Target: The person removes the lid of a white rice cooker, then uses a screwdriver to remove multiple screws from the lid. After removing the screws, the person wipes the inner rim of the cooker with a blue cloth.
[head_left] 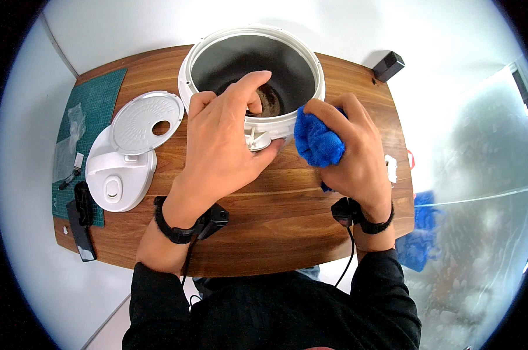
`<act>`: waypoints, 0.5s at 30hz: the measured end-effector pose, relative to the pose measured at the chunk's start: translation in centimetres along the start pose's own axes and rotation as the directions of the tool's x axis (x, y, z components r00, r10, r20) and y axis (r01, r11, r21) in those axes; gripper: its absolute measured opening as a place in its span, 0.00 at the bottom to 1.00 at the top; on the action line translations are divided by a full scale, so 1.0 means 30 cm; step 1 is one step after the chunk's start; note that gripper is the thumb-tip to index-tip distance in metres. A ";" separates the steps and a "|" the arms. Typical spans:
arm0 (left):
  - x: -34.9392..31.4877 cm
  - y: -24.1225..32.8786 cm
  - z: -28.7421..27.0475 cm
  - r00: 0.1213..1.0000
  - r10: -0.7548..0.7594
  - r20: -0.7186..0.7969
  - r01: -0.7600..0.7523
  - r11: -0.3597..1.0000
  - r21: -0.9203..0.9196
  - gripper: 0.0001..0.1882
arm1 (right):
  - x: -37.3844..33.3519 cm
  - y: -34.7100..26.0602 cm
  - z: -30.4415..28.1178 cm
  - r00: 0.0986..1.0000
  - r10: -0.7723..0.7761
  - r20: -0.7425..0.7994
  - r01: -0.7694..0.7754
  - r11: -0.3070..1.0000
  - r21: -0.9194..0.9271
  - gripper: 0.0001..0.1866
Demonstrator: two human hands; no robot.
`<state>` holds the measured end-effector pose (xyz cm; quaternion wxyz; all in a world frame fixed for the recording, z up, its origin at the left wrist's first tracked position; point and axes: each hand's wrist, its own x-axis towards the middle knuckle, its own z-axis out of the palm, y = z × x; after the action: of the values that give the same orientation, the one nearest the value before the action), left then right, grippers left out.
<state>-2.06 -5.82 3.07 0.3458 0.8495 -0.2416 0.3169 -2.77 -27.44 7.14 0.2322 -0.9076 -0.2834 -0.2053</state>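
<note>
A white rice cooker body (188,76) with its top off and a dark grey inside stands at the table's far middle. Over its front rim, my left hand (220,137) grips with bent fingers reaching above the opening and the thumb against the outer wall beside a white latch (257,140). My right hand (357,146) is closed round a bunched blue cloth (317,140), just right of the cooker's front wall. Part of the cooker's floor shows brownish behind my left fingers; the rest is hidden.
Left of the cooker lie a white lid (121,184) and a round white plate with a hole (138,125), leaning on it. A green cutting mat (100,96) bears a clear plastic bag. A black strap, a dark flat piece and a black box (388,66) stand or lie near the wooden table's edges.
</note>
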 end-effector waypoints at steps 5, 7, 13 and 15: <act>0.008 0.011 -0.002 0.998 0.022 -0.062 -0.024 0.999 -0.022 0.49 | 0.017 -0.043 0.009 0.998 -0.010 0.057 0.002 0.991 0.134 0.28; 0.004 0.003 0.001 0.998 0.029 -0.051 -0.030 0.999 -0.022 0.50 | 0.027 -0.069 0.000 0.993 0.001 0.116 -0.023 0.981 0.191 0.28; -0.004 -0.009 -0.005 0.999 0.035 0.011 -0.035 0.999 -0.034 0.50 | 0.051 -0.042 -0.025 0.988 -0.054 0.145 0.033 0.989 0.146 0.27; -0.004 -0.012 -0.007 0.999 0.034 0.007 -0.034 0.999 -0.032 0.49 | 0.066 -0.019 -0.034 0.986 -0.050 0.158 0.029 0.991 0.128 0.26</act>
<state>-1.99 -5.41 2.95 0.3529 0.8409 -0.2622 0.3158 -1.85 -26.74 9.13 0.2608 -0.8990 -0.3315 -0.1177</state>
